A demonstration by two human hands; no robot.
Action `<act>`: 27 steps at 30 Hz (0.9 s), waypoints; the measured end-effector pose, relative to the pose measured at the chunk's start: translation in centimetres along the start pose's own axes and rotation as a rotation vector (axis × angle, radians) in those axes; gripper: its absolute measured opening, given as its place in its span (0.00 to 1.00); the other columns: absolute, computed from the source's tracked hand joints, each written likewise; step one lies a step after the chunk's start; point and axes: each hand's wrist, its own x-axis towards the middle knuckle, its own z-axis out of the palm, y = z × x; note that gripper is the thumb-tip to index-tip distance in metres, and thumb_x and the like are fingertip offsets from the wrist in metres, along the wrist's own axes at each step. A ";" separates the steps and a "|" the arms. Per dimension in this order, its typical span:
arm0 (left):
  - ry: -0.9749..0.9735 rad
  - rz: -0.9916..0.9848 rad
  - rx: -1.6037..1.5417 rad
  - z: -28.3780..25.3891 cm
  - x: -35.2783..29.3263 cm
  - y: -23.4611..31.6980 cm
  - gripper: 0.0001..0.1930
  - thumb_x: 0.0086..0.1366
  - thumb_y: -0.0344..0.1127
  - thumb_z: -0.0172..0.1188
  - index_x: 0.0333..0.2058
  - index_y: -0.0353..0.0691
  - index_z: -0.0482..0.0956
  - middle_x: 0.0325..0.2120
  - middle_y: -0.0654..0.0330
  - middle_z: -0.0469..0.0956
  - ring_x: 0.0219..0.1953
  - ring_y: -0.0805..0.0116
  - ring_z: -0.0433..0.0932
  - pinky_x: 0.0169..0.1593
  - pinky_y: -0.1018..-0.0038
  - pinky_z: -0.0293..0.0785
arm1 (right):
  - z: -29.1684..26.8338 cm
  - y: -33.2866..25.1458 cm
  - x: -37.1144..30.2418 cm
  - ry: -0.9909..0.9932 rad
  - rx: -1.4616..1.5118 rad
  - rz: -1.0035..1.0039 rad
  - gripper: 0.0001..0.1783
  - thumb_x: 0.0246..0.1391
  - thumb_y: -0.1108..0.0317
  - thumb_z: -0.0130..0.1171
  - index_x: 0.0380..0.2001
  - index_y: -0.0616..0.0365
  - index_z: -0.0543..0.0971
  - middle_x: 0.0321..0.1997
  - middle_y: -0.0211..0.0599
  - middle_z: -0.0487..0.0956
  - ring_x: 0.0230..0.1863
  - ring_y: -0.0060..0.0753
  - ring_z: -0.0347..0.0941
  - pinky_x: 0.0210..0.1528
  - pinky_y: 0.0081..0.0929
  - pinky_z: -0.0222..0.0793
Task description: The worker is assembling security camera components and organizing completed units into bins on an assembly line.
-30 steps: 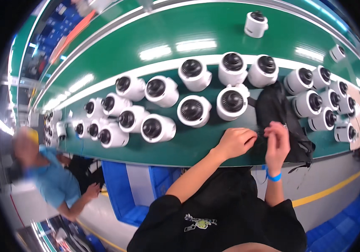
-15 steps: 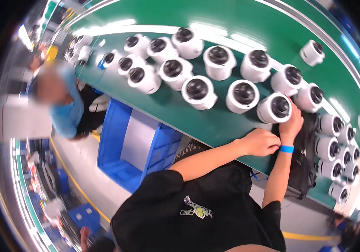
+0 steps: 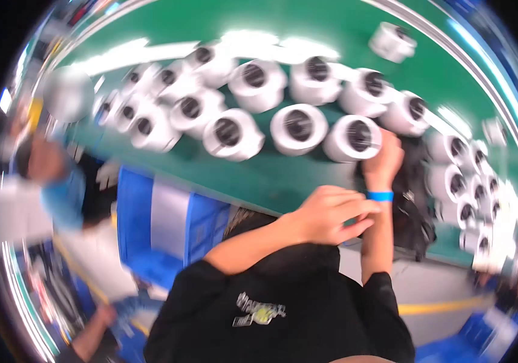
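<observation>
Over the front edge of the bench my left hand is open, its fingers stretched loosely toward my right wrist, with nothing in them. My right hand, wearing a blue wristband, is curled against the right side of a white dome camera. Its fingers are partly hidden behind that camera's housing, and blurred. Left of it sits another white dome camera with a dark dome. Several more of the same kind stand in rows behind and to the left.
A black bag lies right of my right forearm. Beyond it, more dome cameras are grouped on the green bench. A blue crate stands below the bench at left. A person in a blue shirt is at far left.
My left hand has come away from beside my right wrist toward my body, and its curled fingers have straightened. My right hand stays by the same dome camera. The whole view has shifted.
</observation>
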 end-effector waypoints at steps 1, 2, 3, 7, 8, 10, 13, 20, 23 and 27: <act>-0.017 0.107 -0.006 -1.7 1.7 1.6 0.16 0.50 0.28 0.66 0.39 0.39 0.78 0.21 0.62 0.76 0.20 0.65 0.76 0.24 0.70 0.72 | 1.1 0.3 0.0 0.225 0.134 -0.128 0.07 0.45 0.66 0.57 0.28 0.50 0.82 0.31 0.42 0.80 0.35 0.48 0.78 0.35 0.42 0.73; -0.034 0.205 0.048 -3.3 3.7 2.7 0.14 0.48 0.27 0.66 0.36 0.38 0.78 0.21 0.61 0.78 0.19 0.65 0.76 0.24 0.70 0.73 | 0.5 -0.4 0.2 0.238 0.081 -0.203 0.08 0.44 0.68 0.56 0.30 0.49 0.81 0.31 0.39 0.80 0.34 0.47 0.77 0.32 0.43 0.71; -0.033 0.254 0.117 -4.1 6.2 3.2 0.11 0.48 0.27 0.65 0.33 0.39 0.79 0.21 0.61 0.79 0.18 0.65 0.77 0.25 0.72 0.73 | 1.6 1.6 0.1 0.284 0.095 -0.219 0.09 0.43 0.71 0.57 0.32 0.50 0.79 0.32 0.35 0.79 0.35 0.45 0.74 0.32 0.44 0.68; -0.104 0.080 0.303 -4.7 17.4 0.2 0.10 0.55 0.24 0.61 0.38 0.35 0.78 0.28 0.60 0.80 0.27 0.76 0.76 0.28 0.81 0.68 | 0.8 3.3 -1.2 0.319 0.084 -0.096 0.16 0.42 0.75 0.61 0.38 0.53 0.78 0.39 0.30 0.77 0.39 0.36 0.72 0.36 0.33 0.61; -0.142 0.042 0.388 -4.7 20.3 -1.9 0.11 0.57 0.26 0.60 0.40 0.39 0.78 0.30 0.62 0.79 0.29 0.74 0.76 0.28 0.82 0.68 | 0.6 3.0 -1.3 0.315 0.096 -0.088 0.16 0.41 0.75 0.61 0.38 0.53 0.78 0.39 0.30 0.77 0.39 0.37 0.71 0.36 0.33 0.61; -0.263 -0.045 0.614 -5.2 25.6 -8.1 0.22 0.56 0.37 0.62 0.51 0.45 0.73 0.44 0.56 0.75 0.41 0.66 0.76 0.40 0.73 0.72 | 0.2 2.3 -1.5 0.322 0.129 -0.090 0.16 0.41 0.74 0.61 0.38 0.54 0.78 0.39 0.30 0.76 0.38 0.37 0.71 0.36 0.33 0.60; -0.297 -0.173 0.924 -4.5 30.8 -16.8 0.41 0.50 0.50 0.66 0.62 0.51 0.60 0.61 0.50 0.58 0.55 0.51 0.70 0.56 0.61 0.69 | 0.4 1.8 -1.5 0.294 0.160 -0.074 0.15 0.41 0.75 0.60 0.37 0.54 0.77 0.40 0.29 0.75 0.40 0.36 0.70 0.37 0.33 0.60; -0.399 -0.351 0.830 -3.1 33.4 -27.4 0.44 0.40 0.48 0.74 0.58 0.51 0.65 0.56 0.45 0.64 0.56 0.49 0.69 0.59 0.62 0.66 | 0.6 1.0 -1.0 0.277 0.207 -0.033 0.16 0.40 0.76 0.61 0.38 0.53 0.77 0.40 0.29 0.75 0.41 0.36 0.70 0.37 0.34 0.61; -0.386 -0.214 0.599 -4.5 32.8 -25.9 0.38 0.39 0.41 0.75 0.51 0.46 0.69 0.45 0.54 0.73 0.49 0.60 0.73 0.54 0.68 0.69 | 0.5 1.4 -0.8 0.285 0.210 -0.030 0.16 0.40 0.75 0.61 0.38 0.53 0.77 0.40 0.30 0.75 0.42 0.36 0.70 0.38 0.34 0.61; -0.293 -0.149 0.029 -9.9 28.7 -12.0 0.37 0.42 0.29 0.74 0.53 0.41 0.66 0.48 0.55 0.70 0.51 0.64 0.69 0.58 0.67 0.68 | -0.2 1.6 -1.1 0.261 0.158 -0.027 0.17 0.39 0.74 0.60 0.37 0.54 0.76 0.41 0.31 0.75 0.43 0.37 0.70 0.39 0.36 0.62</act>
